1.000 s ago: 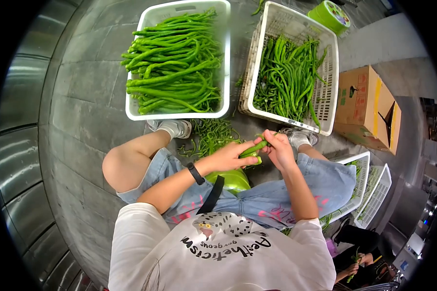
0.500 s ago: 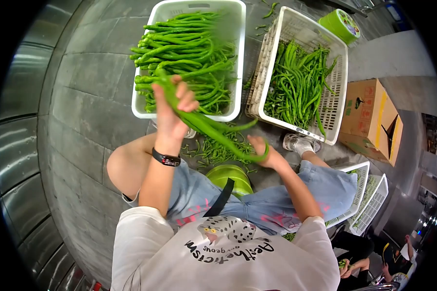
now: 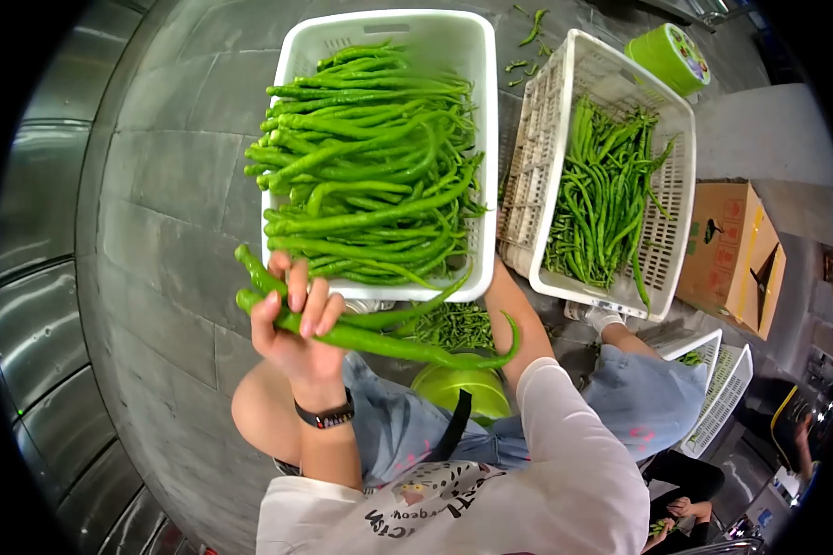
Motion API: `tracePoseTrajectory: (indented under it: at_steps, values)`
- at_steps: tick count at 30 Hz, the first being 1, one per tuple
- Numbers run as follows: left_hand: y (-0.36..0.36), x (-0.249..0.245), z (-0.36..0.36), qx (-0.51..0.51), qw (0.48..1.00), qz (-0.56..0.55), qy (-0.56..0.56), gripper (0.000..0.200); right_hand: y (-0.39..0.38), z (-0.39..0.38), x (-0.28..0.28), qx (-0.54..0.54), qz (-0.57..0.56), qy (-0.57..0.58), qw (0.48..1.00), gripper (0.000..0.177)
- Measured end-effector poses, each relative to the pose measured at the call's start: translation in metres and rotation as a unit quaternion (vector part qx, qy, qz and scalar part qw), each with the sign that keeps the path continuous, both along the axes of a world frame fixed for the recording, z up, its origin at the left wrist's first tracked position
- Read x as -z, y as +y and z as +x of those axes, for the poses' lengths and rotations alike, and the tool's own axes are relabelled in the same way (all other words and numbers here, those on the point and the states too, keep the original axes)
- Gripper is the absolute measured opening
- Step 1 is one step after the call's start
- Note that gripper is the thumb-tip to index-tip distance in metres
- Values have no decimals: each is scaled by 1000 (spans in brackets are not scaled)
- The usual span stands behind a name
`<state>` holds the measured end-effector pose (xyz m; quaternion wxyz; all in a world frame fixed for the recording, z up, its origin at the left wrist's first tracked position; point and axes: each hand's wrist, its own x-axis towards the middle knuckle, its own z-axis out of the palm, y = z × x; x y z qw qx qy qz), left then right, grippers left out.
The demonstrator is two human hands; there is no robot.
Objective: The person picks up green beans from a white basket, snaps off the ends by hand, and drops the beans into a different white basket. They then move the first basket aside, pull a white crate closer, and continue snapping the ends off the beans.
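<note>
My left hand (image 3: 301, 319), with a dark band on its wrist, is closed around a few long green peppers (image 3: 389, 345), just below the near left corner of a white crate (image 3: 487, 139). Their thick ends stick out to the left and their thin curved tips point right. In that crate many long green peppers (image 3: 370, 157) lie crosswise in a thick layer. My right forearm reaches up to the crate's near right corner, where the hand itself is hidden.
A second white crate (image 3: 685, 185) holds smaller green peppers (image 3: 602, 199). Beyond are a green tub (image 3: 668, 60) and a cardboard box (image 3: 731, 254). Pepper bits (image 3: 453, 326) lie on the floor near a green seat (image 3: 463, 384). Another person's hands (image 3: 685, 509) show at lower right.
My left hand has moved down and left in view with its peppers. My right hand has gone up out of sight by the crate. The crates appear lower and further right.
</note>
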<state>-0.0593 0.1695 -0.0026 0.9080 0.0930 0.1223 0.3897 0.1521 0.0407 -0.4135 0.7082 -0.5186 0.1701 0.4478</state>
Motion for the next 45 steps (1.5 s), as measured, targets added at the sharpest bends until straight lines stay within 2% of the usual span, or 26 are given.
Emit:
tracePoseTrajectory:
  at_steps: [8, 16, 18, 20, 21, 23, 24, 25, 26, 28, 29, 31, 34, 35, 38, 41, 45]
  values:
    - [6, -18, 3, -49, 996, -46, -51, 31, 6, 13, 27, -21, -40, -23, 999, 47]
    - [33, 33, 4, -57, 989, -112, -84, 27, -23, 4, 10, -59, -78, -87, 991, 47]
    - [45, 63, 9, -70, 990, -110, -60, 25, -40, -9, 16, -69, -83, -109, 988, 47]
    - [49, 93, 13, -157, 981, -75, 89, 25, -59, -22, 30, -72, -81, -135, 985, 47]
    - [48, 101, 20, -223, 945, -25, 240, 28, -69, -27, 40, -68, -74, -154, 983, 47]
    - [44, 110, 27, -324, 866, 54, 378, 32, -92, -37, 53, -99, -96, -240, 961, 47]
    - [40, 108, 31, -379, 810, 108, 435, 36, -95, -47, -2, -209, -195, -364, 886, 47]
    - [42, 119, 19, -357, 773, 139, 506, 69, -94, -56, -34, -213, -240, -346, 882, 42]
    - [43, 119, 19, -389, 692, 201, 574, 69, -99, -61, -48, -180, -230, -289, 912, 40]
    - [45, 112, 20, -439, 495, 313, 681, 69, -117, -72, -60, -113, -202, -171, 958, 35]
    - [43, 105, 16, -409, 498, 332, 689, 74, -127, -77, -66, -69, -173, -111, 976, 33]
    - [41, 104, 13, -429, 480, 352, 679, 67, -150, -84, -87, 19, -114, 13, 993, 29]
    - [36, 107, 4, -444, 455, 388, 667, 58, -179, -93, -125, 119, -120, 184, 968, 20]
    - [34, 110, 1, -446, 446, 402, 664, 56, -189, -95, -139, 107, -110, 176, 972, 22]
    - [26, 140, -9, -377, 337, 436, 744, 51, -210, -108, -200, 84, -66, 156, 982, 29]
    - [11, 168, -10, -332, 322, 458, 759, 49, -216, -113, -253, 79, 8, 124, 989, 38]
    - [-1, 132, -3, -386, 326, 464, 727, 46, -218, -122, -314, 27, 94, 69, 993, 37]
